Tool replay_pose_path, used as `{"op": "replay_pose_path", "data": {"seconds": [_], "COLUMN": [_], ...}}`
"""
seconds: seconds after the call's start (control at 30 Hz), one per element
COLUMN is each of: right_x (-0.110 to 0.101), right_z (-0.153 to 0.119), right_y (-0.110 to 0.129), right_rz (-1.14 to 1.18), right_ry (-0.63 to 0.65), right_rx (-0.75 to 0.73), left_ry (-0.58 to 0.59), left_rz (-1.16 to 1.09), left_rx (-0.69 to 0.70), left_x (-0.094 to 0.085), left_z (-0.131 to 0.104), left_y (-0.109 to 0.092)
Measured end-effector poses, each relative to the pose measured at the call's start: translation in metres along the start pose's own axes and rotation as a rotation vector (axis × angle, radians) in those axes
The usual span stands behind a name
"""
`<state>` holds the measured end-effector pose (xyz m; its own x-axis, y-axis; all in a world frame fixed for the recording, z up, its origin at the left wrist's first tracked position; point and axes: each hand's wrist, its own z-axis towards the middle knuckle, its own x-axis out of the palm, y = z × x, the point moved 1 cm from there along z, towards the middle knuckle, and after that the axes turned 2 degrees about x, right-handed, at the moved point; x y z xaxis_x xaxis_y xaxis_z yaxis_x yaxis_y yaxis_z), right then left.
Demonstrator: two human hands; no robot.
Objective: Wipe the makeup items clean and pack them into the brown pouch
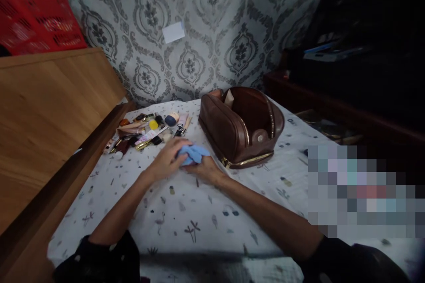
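Observation:
My left hand (168, 158) and my right hand (208, 170) are together over the middle of the white printed sheet, both closed on a crumpled blue cloth (195, 154). Whether anything is wrapped inside the cloth I cannot tell. Just to the right of my hands stands a brown leather cosmetic bag (221, 128), its gold zip undone and its top gaping. Something beige (229, 98) pokes up inside the bag. Beyond my left hand lies a loose pile of makeup items, among them a yellow round piece (153, 124), a gold tube (143, 144) and a dark-and-cream rounded piece (171, 119).
A wooden board (56, 97) borders the sheet on the left, with a red basket (40, 17) above it. Patterned wallpaper (212, 22) rises behind, bearing a small white card (173, 32). Dark furniture (365, 97) stands at right, beside a pixelated patch.

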<state>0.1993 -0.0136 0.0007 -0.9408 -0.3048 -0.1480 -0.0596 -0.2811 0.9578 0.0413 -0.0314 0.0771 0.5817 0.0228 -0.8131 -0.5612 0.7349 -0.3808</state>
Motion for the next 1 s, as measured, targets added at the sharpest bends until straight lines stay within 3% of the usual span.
{"op": "replay_pose_path", "data": {"seconds": [0.1, 0.2, 0.3, 0.4, 0.53, 0.67, 0.77, 0.9, 1.0], "right_x": [0.002, 0.001, 0.0, 0.002, 0.004, 0.002, -0.003, -0.006, -0.007], "right_z": [0.002, 0.0, -0.006, -0.011, -0.013, -0.01, -0.007, -0.003, -0.001], "right_y": [0.0, 0.002, 0.004, 0.008, 0.012, 0.013, 0.012, 0.005, 0.001], "right_rz": [0.001, -0.109, -0.28, -0.387, -0.348, -0.24, -0.21, -0.272, -0.136], "right_ry": [0.004, -0.003, -0.02, 0.018, 0.057, 0.015, -0.058, -0.081, -0.083], "right_rx": [-0.13, -0.163, -0.082, -0.012, -0.037, -0.06, -0.024, 0.035, 0.059], "left_ry": [-0.053, -0.112, -0.192, -0.244, -0.291, -0.34, -0.378, -0.277, -0.222], "left_rz": [0.143, 0.218, 0.135, -0.092, -0.374, -0.402, -0.358, -0.157, -0.102], "left_rx": [-0.058, -0.144, -0.274, -0.395, -0.543, -0.618, -0.573, -0.263, -0.16], "left_x": [0.032, 0.047, 0.042, 0.035, 0.035, 0.033, 0.028, 0.024, 0.024], "left_z": [-0.017, -0.019, -0.018, -0.019, -0.025, -0.033, -0.037, -0.037, -0.036], "left_y": [-0.005, -0.004, 0.0, 0.009, 0.029, 0.038, 0.03, 0.016, 0.015]}}
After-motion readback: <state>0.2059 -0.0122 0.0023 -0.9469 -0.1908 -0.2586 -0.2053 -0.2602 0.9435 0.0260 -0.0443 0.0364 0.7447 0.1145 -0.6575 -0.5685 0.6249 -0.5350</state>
